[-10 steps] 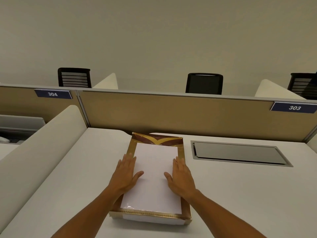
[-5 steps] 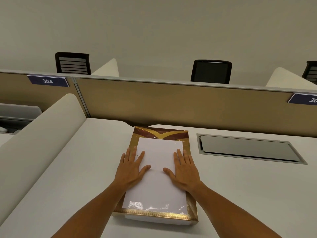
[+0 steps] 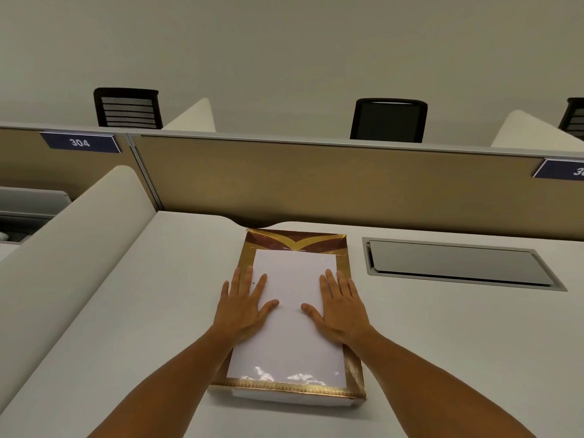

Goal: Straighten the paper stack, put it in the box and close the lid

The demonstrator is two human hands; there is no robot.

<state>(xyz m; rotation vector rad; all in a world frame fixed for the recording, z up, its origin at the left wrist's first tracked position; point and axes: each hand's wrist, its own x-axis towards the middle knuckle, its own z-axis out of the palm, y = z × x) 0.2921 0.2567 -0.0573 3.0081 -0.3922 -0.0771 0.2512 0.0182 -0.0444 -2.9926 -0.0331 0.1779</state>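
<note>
A flat box (image 3: 294, 388) with a gold and brown patterned frame lies lengthwise on the white desk in front of me. White paper (image 3: 292, 279) fills the frame, and glare near its front edge suggests a clear film over it. A white base (image 3: 284, 400) shows beneath the gold front edge. My left hand (image 3: 245, 306) lies flat on the left part of the top, fingers spread and reaching onto the gold border. My right hand (image 3: 339, 306) lies flat on the right part in the same way. Neither hand grips anything.
A grey recessed hatch (image 3: 458, 263) is set into the desk right of the box. A tan partition (image 3: 316, 184) closes the far edge just behind the box. A curved white divider (image 3: 79, 248) bounds the left side. Black chairs (image 3: 388, 120) stand beyond.
Both hands slid from the sides onto the top of the box and now rest slightly wider apart. The view has shifted, and the box sits lower in it.
</note>
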